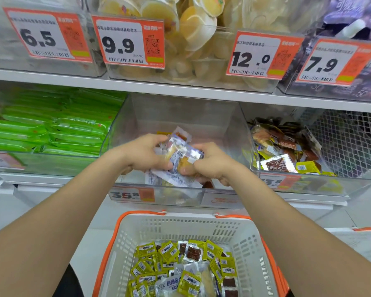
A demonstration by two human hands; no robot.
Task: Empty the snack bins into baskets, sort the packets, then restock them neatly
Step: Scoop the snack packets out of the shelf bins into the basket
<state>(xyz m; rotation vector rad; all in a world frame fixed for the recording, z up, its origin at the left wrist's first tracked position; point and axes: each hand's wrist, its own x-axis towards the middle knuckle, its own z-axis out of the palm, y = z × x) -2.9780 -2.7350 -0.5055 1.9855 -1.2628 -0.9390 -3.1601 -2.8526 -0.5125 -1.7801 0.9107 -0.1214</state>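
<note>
Both hands reach into the middle bin (124, 125), whose floor shows bare toward the back, so this reads as a late scoop of the emptying step. The left hand (144, 155) and right hand (210, 161) meet over a bunch of packets (178, 155). Each grip is curled tight round its own side of the bunch, with fingers and thumbs pressed into the wrappers and neither grip spread. Two hands are used, I judge, because such small, slick wrappers would spill from one. The bunch is held just above the bin's front edge, and a few white wrappers lie under it on the bin floor. The basket (180, 228) stands directly below the bin front, mouth up, likely so the bunch can drop straight in. It already holds a mixed layer of yellow packets (169, 251) and darker ones, unsorted. The right bin (351, 183) is part full, and the green packs (51, 129) to the left lie stacked.
</note>
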